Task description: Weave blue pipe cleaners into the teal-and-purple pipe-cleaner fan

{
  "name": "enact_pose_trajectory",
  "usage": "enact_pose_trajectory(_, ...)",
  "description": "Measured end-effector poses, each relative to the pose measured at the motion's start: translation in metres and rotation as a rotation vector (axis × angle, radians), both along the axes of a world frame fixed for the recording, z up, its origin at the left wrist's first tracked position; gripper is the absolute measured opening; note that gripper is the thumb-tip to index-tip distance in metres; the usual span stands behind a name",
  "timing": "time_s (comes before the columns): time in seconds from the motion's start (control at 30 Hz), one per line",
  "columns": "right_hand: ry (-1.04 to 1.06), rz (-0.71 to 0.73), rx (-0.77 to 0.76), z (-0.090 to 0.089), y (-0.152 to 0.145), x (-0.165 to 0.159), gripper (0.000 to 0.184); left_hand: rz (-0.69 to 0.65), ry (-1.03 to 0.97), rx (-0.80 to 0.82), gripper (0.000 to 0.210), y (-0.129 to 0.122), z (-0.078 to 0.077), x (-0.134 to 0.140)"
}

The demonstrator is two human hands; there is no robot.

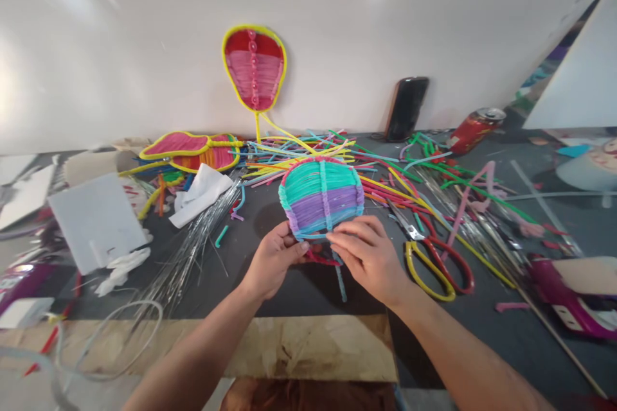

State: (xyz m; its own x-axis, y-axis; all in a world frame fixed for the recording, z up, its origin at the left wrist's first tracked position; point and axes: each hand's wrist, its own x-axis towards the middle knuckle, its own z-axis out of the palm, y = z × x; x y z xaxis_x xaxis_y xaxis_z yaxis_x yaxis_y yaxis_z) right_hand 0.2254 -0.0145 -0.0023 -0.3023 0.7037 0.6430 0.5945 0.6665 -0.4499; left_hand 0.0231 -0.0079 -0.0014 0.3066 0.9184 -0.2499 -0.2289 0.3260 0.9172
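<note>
Between my hands, above the dark table, is a rounded pipe-cleaner panel (306, 199) with green, purple and blue bands and a ridge down its middle. My left hand (276, 255) grips its lower left edge, thumb in front. At the lower right edge, the fingers of my right hand (369, 253) are pinched by the central ridge. A short blue-grey pipe cleaner (342, 284) hangs below, and a red strip (322, 259) shows under the panel's lower edge. Fingers cover part of that edge.
Scissors (431, 263) with red and yellow handles lie right of my right hand. Loose pipe cleaners (289, 157) pile up behind the panel. A pink and yellow panel (254, 70) leans on the wall, near a phone (407, 108) and a red can (476, 130). Thin wires (197, 237) lie left.
</note>
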Motion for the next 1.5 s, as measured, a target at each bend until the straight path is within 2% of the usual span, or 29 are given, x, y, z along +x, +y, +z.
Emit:
enact_pose_trajectory(0.33,-0.256,0.001,-0.146,0.0,-0.005,-0.009,0.019,0.021,0.005,-0.028,0.031,0.001,-0.001,0.0)
enact_pose_trajectory(0.63,-0.159,0.024,-0.258,-0.001,-0.009,-0.012,0.024,0.052,-0.002,-0.032,0.03,0.001,0.0,0.001)
enact_pose_trajectory(0.73,-0.015,0.036,-0.281,-0.004,-0.005,-0.009,0.023,0.053,-0.02,-0.035,0.028,0.002,0.0,0.002)
enact_pose_trajectory(0.83,0.21,-0.071,-0.371,-0.008,0.002,-0.002,0.018,0.054,-0.036,-0.035,0.028,0.003,0.0,0.002)
enact_pose_trajectory(0.97,0.557,-0.182,-0.693,-0.015,0.013,0.006,0.022,0.068,-0.069,-0.02,0.025,0.002,0.002,0.001)
enact_pose_trajectory(1.03,0.779,-0.193,-0.819,-0.018,0.017,0.006,0.029,0.084,-0.094,0.0,0.022,0.001,0.005,0.001)
enact_pose_trajectory(1.1,0.994,-0.202,-0.881,-0.018,0.018,0.005,0.037,0.115,-0.122,0.009,0.023,0.0,0.01,0.0)
enact_pose_trajectory(1.17,1.145,-0.136,-0.985,-0.016,0.017,0.002,0.041,0.139,-0.151,0.0,0.025,-0.001,0.013,0.0)
enact_pose_trajectory(1.3,1.185,0.184,-1.296,-0.006,0.01,-0.001,0.039,0.114,-0.172,-0.014,0.025,-0.002,0.015,0.0)
enact_pose_trajectory(1.37,1.152,0.213,-1.314,-0.002,0.006,-0.003,0.035,0.112,-0.14,0.019,0.024,-0.001,0.012,0.0)
enact_pose_trajectory(1.5,1.118,0.159,-1.232,0.001,0.003,-0.003,0.031,0.136,-0.01,0.17,0.021,0.0,0.006,-0.001)
